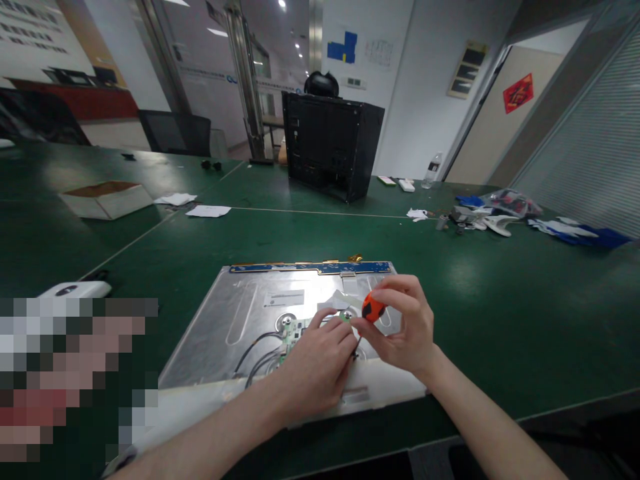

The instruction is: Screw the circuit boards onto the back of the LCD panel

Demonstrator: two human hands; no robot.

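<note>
In front of me a silver metal display panel [250, 293] lies flat, with a blue circuit strip [305, 268] along its far edge. A small green circuit board [295, 331] with black cables [257, 357] sits on the panel. My left hand [323, 353] rests over that board, fingers bent, and covers part of it; what its fingertips hold, if anything, is hidden. Pinched between thumb and fingers of my right hand [407, 327] is an orange and black screwdriver [373, 307]. Its thin shaft points down beside my left fingers, and its tip is hard to see.
A black computer case [330, 147] stands at the back of the green table [480, 293]. An open cardboard box [110, 200] and papers [209, 211] lie left. Gloves [575, 230], a bag and small parts lie far right, near a bottle [431, 170]. A blurred patch covers the lower left.
</note>
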